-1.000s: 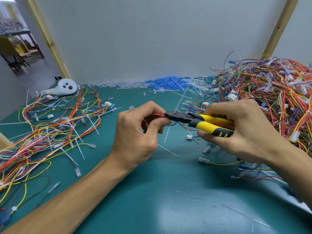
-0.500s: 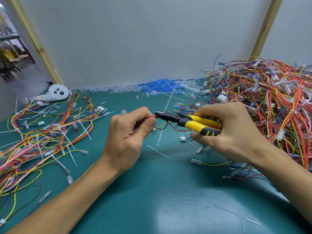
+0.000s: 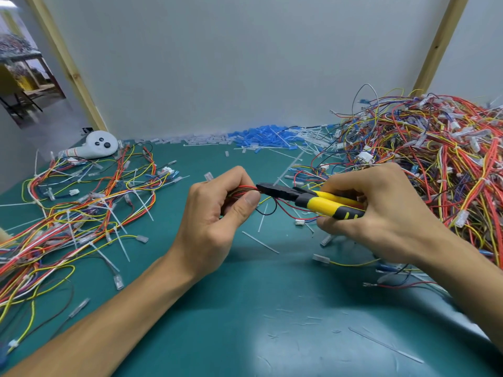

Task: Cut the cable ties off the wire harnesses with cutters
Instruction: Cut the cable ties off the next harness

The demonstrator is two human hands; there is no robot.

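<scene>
My left hand (image 3: pixel 215 216) grips a small wire harness (image 3: pixel 268 206) of red, black and yellow wires, pinching it between thumb and fingers above the green table. My right hand (image 3: pixel 381 213) grips yellow-and-black cutters (image 3: pixel 313 200) by the handles. The black jaws point left and meet the wire bundle right at my left thumb and forefinger. The cable tie at the jaws is hidden by my fingers. Loose ends of the harness hang below the jaws.
A big heap of harnesses (image 3: pixel 424 159) fills the right side. Spread-out harnesses with white ties (image 3: pixel 81 213) lie at the left. Cut tie pieces (image 3: pixel 260 242) litter the green mat (image 3: pixel 258 308). Blue and white offcuts (image 3: pixel 258 137) line the back wall, beside a white controller (image 3: pixel 99 145).
Both hands stay together at the centre; the cutter jaws have closed in onto the bundle at my left fingertips. The view has shifted slightly.
</scene>
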